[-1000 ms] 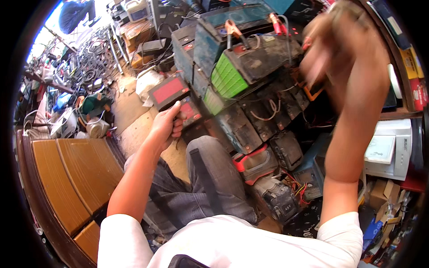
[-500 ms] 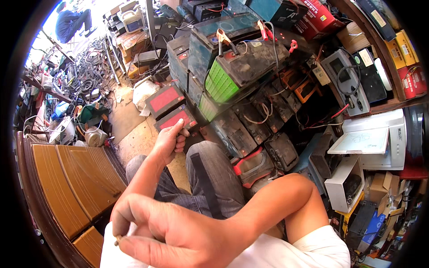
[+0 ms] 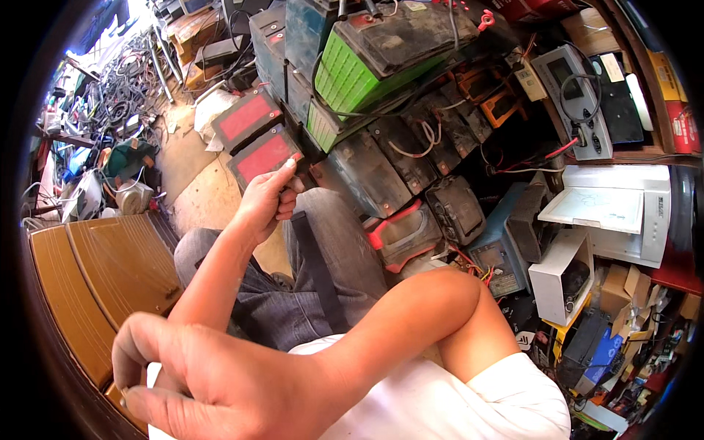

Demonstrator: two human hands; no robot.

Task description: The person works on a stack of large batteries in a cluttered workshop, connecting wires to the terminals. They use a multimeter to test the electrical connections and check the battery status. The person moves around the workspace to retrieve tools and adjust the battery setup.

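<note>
My left hand [image 3: 270, 196] is closed at the near end of a dark battery with a red top [image 3: 265, 155]. Its thumb points up to the battery's corner, and the other fingers are curled; whatever they hold is too small to make out. A second red-topped battery [image 3: 246, 117] lies just beyond. Across my body to the lower left comes my right hand [image 3: 213, 378], close to the camera. Thumb and forefinger are brought together in a pinch, with perhaps a tiny thing at the tips that I cannot name.
Large batteries, one with a green side [image 3: 359, 77], are stacked ahead. A brown panelled cabinet [image 3: 110, 271] stands at my left. On the right are a grey meter box [image 3: 570, 95], a white device [image 3: 649, 216] and a white open box [image 3: 565, 271]. Tangled cables [image 3: 121, 103] cover the far-left ground.
The view has tipped down, so the batteries sit higher in it. My right hand has moved farther left, still pinched. My left hand stays by the same red-topped battery.
</note>
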